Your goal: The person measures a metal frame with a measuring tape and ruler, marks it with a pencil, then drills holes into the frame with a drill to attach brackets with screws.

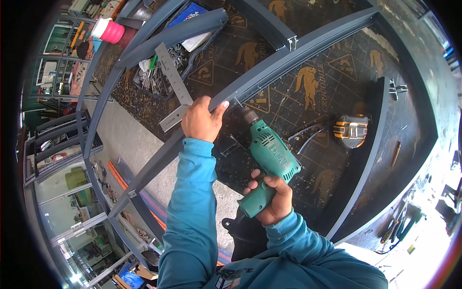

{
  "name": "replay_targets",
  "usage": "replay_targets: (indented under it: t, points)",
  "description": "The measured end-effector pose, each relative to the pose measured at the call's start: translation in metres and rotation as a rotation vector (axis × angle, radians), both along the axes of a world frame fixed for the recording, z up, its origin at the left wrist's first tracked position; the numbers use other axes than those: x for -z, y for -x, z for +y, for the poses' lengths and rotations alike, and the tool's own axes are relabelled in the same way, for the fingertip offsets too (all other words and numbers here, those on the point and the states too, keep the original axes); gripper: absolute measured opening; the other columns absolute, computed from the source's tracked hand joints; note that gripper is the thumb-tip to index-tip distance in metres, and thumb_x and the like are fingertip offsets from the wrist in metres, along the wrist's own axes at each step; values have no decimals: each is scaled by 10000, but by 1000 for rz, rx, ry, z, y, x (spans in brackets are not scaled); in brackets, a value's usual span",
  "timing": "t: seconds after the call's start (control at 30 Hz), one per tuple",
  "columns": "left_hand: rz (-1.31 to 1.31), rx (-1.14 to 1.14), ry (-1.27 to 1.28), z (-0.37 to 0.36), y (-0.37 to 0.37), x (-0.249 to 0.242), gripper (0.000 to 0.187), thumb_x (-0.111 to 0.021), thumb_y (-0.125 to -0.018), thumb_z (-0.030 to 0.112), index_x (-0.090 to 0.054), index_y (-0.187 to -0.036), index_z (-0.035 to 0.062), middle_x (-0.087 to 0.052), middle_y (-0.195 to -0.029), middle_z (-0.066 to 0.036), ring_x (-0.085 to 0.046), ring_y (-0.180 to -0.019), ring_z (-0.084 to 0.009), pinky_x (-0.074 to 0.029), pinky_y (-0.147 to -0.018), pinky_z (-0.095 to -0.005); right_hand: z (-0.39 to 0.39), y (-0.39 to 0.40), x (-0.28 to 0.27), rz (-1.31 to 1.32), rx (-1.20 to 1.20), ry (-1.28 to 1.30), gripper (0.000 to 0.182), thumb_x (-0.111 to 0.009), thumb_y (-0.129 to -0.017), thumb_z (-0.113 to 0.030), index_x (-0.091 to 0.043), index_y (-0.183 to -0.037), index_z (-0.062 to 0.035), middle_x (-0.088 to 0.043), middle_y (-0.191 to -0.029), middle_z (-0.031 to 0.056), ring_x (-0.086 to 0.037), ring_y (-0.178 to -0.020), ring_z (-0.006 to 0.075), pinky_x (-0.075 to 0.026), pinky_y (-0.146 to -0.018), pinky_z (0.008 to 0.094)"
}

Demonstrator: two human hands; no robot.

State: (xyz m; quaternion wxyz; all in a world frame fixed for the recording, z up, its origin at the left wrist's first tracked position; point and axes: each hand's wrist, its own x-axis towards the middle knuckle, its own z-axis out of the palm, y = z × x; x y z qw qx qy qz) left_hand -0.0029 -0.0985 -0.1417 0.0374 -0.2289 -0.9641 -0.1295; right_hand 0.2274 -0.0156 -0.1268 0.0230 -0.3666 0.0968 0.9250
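Observation:
My right hand [275, 198] is wrapped around the handle of a green electric drill [273, 153] marked DCA. The drill's chuck [248, 116] points up and left, its bit tip right at the side of a dark grey metal profile [269, 72]. My left hand [202, 119] grips that profile just left of the bit, thumb along its top face. Beside the left hand lies a steel square [174, 76], its long arm reaching over a tray of screws [156, 72].
An orange and black tape measure [351, 131] rests on the dark printed board, right of the drill. Another grey profile [362, 159] runs past it. A pink cup [109, 32] stands at upper left. Hand tools [398, 225] lie at lower right. Frames with glass [77, 216] stand left.

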Motion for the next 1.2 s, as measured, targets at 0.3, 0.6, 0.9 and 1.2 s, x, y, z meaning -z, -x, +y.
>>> replay_targets:
  t: [0.3,0.6,0.9,1.2]
  points:
    - [-130,162,56,-7,23,-5,478,-723,-858,470,-623,-857,3,-685,-862,-217,-662,-817,-431,-513,-705,-494,4,-31,0,114,51,12,500,-584,-794,-100,-503,-1281,-18,-646,-1081,119,-652,-806,235,-567,-768,435]
    - [-111,246,-13,-4,27,-9,504,-779,-803,470,-642,-723,-8,-666,-747,-225,-657,-717,-429,-515,-665,-493,-9,-29,7,100,49,166,510,-578,-789,-98,-528,-1290,-9,-670,-1084,139,-668,-797,249,-592,-749,450]
    - [-106,190,-25,-3,25,-11,537,-780,-797,498,-659,-685,-14,-656,-703,-221,-650,-665,-423,-503,-633,-488,-8,-25,1,109,51,108,487,-573,-804,-108,-509,-1276,-6,-666,-1062,120,-674,-795,232,-582,-769,441]
    - [-106,180,-42,-1,23,-11,542,-769,-808,502,-661,-676,-13,-650,-670,-209,-648,-630,-408,-496,-610,-479,-9,-23,1,104,52,106,506,-571,-802,-97,-498,-1297,-19,-667,-1054,124,-672,-796,235,-578,-761,439]
